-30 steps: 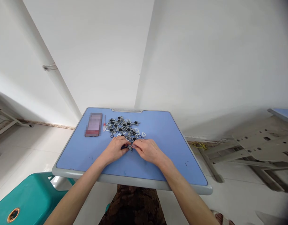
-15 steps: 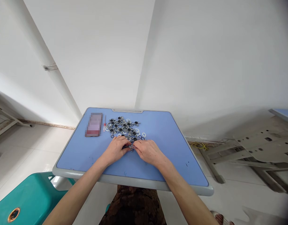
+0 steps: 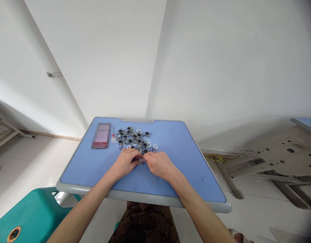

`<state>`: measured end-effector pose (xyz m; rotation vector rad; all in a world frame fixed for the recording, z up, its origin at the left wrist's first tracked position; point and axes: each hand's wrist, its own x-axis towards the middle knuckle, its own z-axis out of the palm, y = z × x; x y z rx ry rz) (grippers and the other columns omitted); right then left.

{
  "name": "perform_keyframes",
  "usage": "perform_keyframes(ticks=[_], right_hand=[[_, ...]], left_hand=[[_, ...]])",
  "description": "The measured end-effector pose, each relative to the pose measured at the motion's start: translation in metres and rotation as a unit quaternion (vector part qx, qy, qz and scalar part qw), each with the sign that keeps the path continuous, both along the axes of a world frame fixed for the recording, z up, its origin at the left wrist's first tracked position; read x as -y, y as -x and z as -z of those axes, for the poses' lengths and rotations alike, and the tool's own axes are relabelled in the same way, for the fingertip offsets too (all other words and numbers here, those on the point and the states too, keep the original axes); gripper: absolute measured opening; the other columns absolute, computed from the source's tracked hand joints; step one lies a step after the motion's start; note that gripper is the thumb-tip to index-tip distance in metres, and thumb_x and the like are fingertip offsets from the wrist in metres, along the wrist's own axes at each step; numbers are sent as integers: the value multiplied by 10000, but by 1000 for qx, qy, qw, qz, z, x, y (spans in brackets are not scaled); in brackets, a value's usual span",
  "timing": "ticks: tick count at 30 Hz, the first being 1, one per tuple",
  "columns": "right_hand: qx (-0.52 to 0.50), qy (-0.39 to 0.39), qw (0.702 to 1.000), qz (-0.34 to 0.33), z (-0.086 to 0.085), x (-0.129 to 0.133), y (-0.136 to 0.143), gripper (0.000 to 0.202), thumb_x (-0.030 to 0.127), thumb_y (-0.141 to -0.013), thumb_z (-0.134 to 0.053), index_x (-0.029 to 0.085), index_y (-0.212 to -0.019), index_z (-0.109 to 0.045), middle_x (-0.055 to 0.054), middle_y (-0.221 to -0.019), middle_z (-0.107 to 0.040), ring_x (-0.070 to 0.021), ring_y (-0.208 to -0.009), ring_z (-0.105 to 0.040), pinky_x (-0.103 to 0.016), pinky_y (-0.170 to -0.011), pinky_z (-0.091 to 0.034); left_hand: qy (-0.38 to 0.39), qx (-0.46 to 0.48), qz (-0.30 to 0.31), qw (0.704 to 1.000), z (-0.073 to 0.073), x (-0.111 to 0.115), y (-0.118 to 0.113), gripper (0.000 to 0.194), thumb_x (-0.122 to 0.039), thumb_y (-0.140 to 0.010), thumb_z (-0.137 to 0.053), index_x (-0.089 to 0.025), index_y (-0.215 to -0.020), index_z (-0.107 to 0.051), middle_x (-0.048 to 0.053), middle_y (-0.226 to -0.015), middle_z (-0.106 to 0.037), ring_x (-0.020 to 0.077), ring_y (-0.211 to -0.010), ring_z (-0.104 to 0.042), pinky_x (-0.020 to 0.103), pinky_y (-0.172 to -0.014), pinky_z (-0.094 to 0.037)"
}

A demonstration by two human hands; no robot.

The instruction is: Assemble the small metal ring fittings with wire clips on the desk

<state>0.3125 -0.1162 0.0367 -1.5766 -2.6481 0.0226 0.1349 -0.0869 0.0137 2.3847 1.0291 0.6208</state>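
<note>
Pinching a metal part (image 3: 142, 162), the left hand (image 3: 125, 162) is seemingly steadying it; the right hand (image 3: 159, 163), hold unclear, is probably needing precision next.

Classroom-like room: blue-topped desk (image 3: 178, 152), plastic stool (image 3: 33, 212), white walls (image 3: 208, 67), tiled floor (image 3: 18, 162).

No lettering, number, brand or sign can be read. A pixelated block of pale pink with a red band at its lower end covers the screen of the phone (image 3: 101, 135) on the left of the blue surface (image 3: 175, 148), so any text there is hidden. A faint blue scribble (image 3: 135, 189) near the front edge of the surface and small dark marks (image 3: 202, 178) toward its right front corner form nothing legible. The heaped metal parts (image 3: 132, 136) appear too small to show any stamped markings.
</note>
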Motion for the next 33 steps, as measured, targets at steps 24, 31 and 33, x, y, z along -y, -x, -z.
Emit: perform_keyframes(ticks=[24, 31, 33], right_hand=[[-270, 53, 960, 44, 3, -5, -23, 152, 275, -877, -468, 204, -867, -602, 12, -630, -597, -117, -537, -488, -228, -544, -341], [-268, 44, 953, 131, 0, -11, -38, 183, 295, -853, -467, 202, -765, -598, 19, -574, -554, -120, -509, -442, -228, -506, -315], [-255, 53, 957, 128, 1, -11, -38, 171, 277, -842, -470, 199, -762, -598, 19, -580, -558, -118, -508, -442, -226, -508, -314]], left_hand=[[20, 2, -10, 1000, 0, -2, 2, 71, -174, -805, -594, -216, -860, -613, 10, -881, -637, 188, -876, -546, 319, -806, -383], [73, 14, 25, 997, -13, -1, 12, 57, -194, -819, -585, -220, -847, -627, 2, -878, -644, 174, -886, -555, 327, -852, -367], [79, 17, 25, 996, -15, -2, 14, 58, -207, -811, -595, -220, -847, -639, 9, -888, -644, 178, -888, -556, 334, -863, -371]])
